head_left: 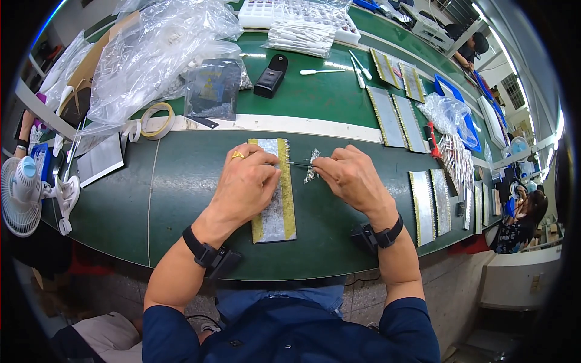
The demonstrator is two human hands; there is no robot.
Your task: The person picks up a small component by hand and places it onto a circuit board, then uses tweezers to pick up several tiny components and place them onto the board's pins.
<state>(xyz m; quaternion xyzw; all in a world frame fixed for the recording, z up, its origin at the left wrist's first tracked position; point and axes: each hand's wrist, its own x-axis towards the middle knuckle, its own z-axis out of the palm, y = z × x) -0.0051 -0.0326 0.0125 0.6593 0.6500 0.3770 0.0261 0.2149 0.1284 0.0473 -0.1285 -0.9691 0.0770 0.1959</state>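
– Covering most of the view was a green workbench (187, 160), wasn't it?

– Yes, with a pale strip running across it. Clear plastic bags (163, 57) were heaped at its far left, and a white fan (21, 190) stood at the near left.

– What came next in size?

– A long panel (275, 222), silvery grey with yellow edges. It lay flat on the bench, directly in front of the person. Another 2 panels (423, 207) lay side by side to its right, well apart from it.

– And the 2 hands?

– The left hand (245, 179) lay over the panel with its fingers bent; I could not tell whether they gripped anything. The right hand (352, 176) was beside the panel, to its right, with thumb and forefinger pinched closed.

– Were smaller things about?

– A black pouch (270, 78) lay beyond the pale strip with its flap raised, and a roll of tape (169, 123) lay off to the left.

– What was in that pinch, then?

– A slim dark tool (301, 164), pointing left toward the panel's toothed right edge. Crumpled silvery scraps (310, 175) showed just beside the right fingertips.
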